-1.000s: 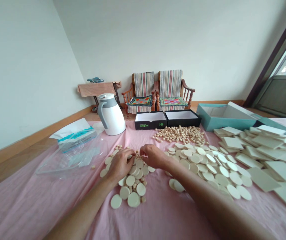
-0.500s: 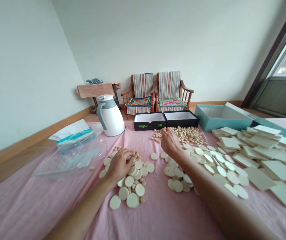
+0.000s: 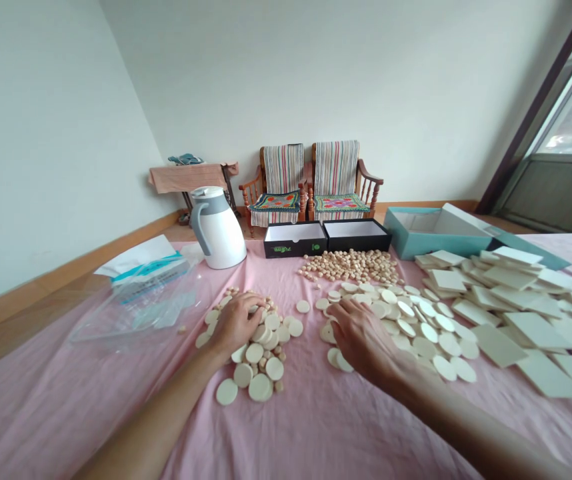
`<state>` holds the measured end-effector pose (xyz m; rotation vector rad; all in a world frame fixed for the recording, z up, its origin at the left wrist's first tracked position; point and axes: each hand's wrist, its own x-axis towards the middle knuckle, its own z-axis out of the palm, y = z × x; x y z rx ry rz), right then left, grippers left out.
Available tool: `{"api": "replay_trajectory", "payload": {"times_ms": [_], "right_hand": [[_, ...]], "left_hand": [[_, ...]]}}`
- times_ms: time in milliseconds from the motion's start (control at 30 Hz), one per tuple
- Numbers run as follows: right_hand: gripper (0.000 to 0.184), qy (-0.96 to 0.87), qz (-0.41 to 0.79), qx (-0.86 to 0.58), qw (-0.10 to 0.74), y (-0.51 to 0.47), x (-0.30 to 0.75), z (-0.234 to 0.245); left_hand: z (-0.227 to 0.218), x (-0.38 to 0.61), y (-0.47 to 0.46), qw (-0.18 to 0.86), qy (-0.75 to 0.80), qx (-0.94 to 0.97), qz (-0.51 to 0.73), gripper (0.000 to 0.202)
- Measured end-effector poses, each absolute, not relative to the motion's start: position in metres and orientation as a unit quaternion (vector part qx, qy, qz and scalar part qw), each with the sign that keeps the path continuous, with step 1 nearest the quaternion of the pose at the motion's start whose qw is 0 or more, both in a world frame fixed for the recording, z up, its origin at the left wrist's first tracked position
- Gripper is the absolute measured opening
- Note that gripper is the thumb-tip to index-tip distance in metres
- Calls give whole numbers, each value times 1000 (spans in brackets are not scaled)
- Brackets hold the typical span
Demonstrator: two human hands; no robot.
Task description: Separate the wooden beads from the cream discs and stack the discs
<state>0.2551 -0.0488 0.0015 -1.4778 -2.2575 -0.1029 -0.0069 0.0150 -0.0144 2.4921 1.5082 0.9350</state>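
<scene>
My left hand (image 3: 235, 323) rests curled on a heap of pale round discs and small beads (image 3: 262, 351) on the pink cloth; what its fingertips pinch is hidden. My right hand (image 3: 361, 330) lies palm down with its fingers spread on the left edge of a larger spread of round discs (image 3: 416, 325). A patch of small wooden beads (image 3: 350, 265) lies farther back, beyond my right hand.
A white jug (image 3: 216, 227) stands at the back left beside a clear plastic bag (image 3: 139, 303). Two open black boxes (image 3: 325, 237) and a teal box (image 3: 433, 233) line the far edge. Square pale tiles (image 3: 516, 303) cover the right side. Two chairs stand by the wall.
My right hand went from the left heap out to the beads, then came back toward me onto the edge of the larger disc spread. My left hand stayed on its heap.
</scene>
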Motion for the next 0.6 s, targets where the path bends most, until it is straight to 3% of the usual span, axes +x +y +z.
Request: {"api": "replay_trajectory", "payload": {"times_ms": [233, 400, 600], "right_hand": [[17, -810, -52, -522, 261, -72, 271, -11], [19, -789, -60, -524, 314, -61, 286, -11], [19, -752, -69, -557, 347, -55, 309, -5]], "left_hand": [[3, 1, 16, 44, 501, 813, 294, 17], [21, 37, 17, 85, 452, 865, 200, 21], [10, 72, 36, 53, 414, 900, 125, 15]]}}
